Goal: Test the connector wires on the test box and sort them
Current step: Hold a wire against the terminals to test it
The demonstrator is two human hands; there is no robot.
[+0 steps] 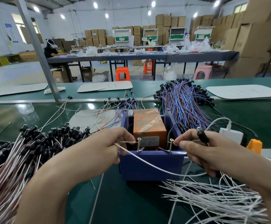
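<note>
While L hand point(102, 146) pinches one wire point(147, 163) end at L screw point(139, 143), R hand point(201, 152) pinching other at R screw point(171, 144), box point(152, 168) lower centre: test step; next prob needs firm contact, then sort

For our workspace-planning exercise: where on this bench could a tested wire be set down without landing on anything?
Bare green bench lies just before the test box, between the dark-capped pile and the white wires. Another patch lies right of the blue-brown bundle, behind the white adapter. Both flanks of the box are crowded.
</note>
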